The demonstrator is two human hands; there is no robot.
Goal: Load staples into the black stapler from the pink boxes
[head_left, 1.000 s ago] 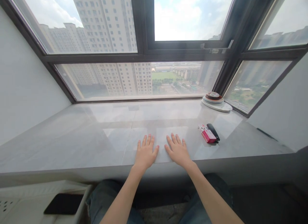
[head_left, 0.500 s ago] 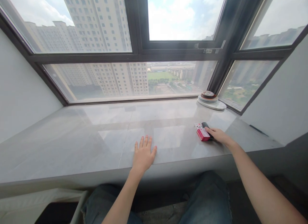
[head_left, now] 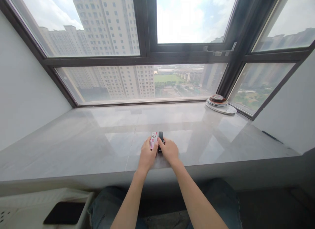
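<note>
Close together above the middle of the sill's front part are my two hands. My left hand is closed around a small pink and white box, with its printed top facing up. My right hand grips a long black object that looks like a stapler, its far end sticking out beyond the fingers. The box and the stapler lie side by side, pointing toward the window. My fingers and thumbs cover parts of both, and the lower side of each is hidden.
A stack of plates stands in the sill's back right corner. On the right lies a thin dark strip by the wall. The glossy sill ends just before my knees. Below left, a black flat item lies in a white basket.
My right hand has brought the box and the stapler from the right to the middle. My left hand, flat on the sill before, has taken hold of the box.
</note>
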